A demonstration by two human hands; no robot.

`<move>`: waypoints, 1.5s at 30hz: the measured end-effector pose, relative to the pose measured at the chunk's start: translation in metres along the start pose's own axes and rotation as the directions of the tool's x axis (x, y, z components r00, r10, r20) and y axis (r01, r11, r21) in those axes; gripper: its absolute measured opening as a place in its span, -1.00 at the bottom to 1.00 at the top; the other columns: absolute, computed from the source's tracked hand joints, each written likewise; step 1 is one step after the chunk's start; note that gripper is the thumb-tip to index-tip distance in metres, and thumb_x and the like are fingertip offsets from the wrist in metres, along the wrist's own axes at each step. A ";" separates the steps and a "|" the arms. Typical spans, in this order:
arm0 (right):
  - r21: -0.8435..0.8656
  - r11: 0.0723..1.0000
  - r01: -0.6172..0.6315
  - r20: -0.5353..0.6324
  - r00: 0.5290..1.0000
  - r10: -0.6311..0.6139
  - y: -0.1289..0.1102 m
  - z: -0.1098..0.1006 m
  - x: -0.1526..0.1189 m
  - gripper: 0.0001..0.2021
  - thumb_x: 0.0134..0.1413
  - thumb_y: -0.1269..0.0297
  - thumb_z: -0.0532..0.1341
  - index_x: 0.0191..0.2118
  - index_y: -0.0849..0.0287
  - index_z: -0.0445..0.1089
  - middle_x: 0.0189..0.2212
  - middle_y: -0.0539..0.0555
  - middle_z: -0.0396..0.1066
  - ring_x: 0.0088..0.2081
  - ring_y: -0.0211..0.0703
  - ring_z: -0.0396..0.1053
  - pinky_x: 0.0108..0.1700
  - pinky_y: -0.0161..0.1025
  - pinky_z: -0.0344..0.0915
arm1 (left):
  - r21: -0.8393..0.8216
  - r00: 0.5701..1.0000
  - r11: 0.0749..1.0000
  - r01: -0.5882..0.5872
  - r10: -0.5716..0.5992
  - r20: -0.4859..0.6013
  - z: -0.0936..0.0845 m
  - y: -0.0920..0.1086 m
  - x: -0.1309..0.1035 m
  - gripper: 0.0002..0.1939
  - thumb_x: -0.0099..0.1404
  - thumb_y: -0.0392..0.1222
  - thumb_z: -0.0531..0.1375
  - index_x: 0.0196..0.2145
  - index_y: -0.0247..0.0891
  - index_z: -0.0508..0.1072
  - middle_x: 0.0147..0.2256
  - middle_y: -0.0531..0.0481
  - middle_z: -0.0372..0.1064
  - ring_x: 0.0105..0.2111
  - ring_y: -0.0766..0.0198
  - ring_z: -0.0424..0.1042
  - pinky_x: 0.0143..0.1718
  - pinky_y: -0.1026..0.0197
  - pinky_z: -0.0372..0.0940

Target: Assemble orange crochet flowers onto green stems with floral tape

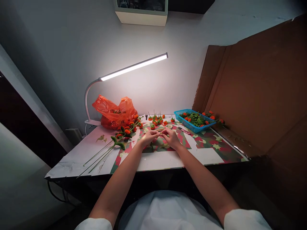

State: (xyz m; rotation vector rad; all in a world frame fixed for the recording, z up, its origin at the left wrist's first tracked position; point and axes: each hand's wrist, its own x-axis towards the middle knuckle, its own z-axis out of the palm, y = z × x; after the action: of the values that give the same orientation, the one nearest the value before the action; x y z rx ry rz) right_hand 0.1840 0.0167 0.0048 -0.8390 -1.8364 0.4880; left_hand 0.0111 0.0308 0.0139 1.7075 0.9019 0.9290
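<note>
Where the left hand [148, 138] and right hand [171, 138] meet above the bench [203, 156], a small piece [161, 134] sits between the fingers [155, 134].
Both sets of fingers appear closed in a pinch on the small piece, too small to identify. Just beyond lie a thin stick [160, 129] and a small round dish [169, 128]; farther back, orange flowers [157, 122]. A blue basket [192, 127] stands right, a red plastic bag [107, 110] left. Recommended, in judgement: grip lightly, steady with one hand, make fine adjustments with the other, and work within the light of the lamp [134, 67].
</note>
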 end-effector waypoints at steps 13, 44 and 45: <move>-0.052 0.997 0.062 0.007 0.998 -0.061 0.001 0.001 0.001 -0.90 0.08 0.34 0.11 -0.43 0.15 0.31 -0.46 0.06 0.33 -0.41 -0.15 0.27 -0.34 -0.22 0.21 | 0.041 0.997 0.997 -0.066 0.067 -0.034 -0.003 -0.012 0.006 -0.56 0.06 0.16 0.23 -0.46 -0.37 0.49 -0.45 -0.08 0.41 -0.46 0.32 0.30 -0.52 0.33 0.14; -0.058 0.988 0.141 0.078 0.988 -0.137 -0.001 0.002 -0.001 -0.92 0.10 0.35 0.12 -0.40 0.14 0.33 -0.45 0.04 0.34 -0.41 -0.18 0.25 -0.31 -0.21 0.23 | 0.005 0.996 0.999 0.041 -0.041 0.082 -0.013 -0.002 -0.001 -0.58 -0.02 0.12 0.31 -0.46 -0.37 0.55 -0.55 -0.01 0.37 -0.54 0.39 0.24 -0.51 0.31 0.13; -0.052 0.989 0.140 0.071 0.988 -0.136 0.000 0.002 -0.001 -0.91 0.09 0.36 0.12 -0.40 0.14 0.33 -0.46 0.04 0.33 -0.42 -0.18 0.25 -0.30 -0.21 0.23 | 0.012 0.996 0.999 0.035 -0.036 0.080 -0.013 -0.002 -0.001 -0.57 -0.02 0.14 0.30 -0.47 -0.37 0.55 -0.57 0.00 0.35 -0.56 0.40 0.22 -0.53 0.31 0.12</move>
State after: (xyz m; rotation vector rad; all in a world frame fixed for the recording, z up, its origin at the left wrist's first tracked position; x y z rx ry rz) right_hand 0.1821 0.0159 0.0034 -0.7348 -1.9634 0.3819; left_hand -0.0007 0.0355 0.0148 1.7206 0.8826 0.8279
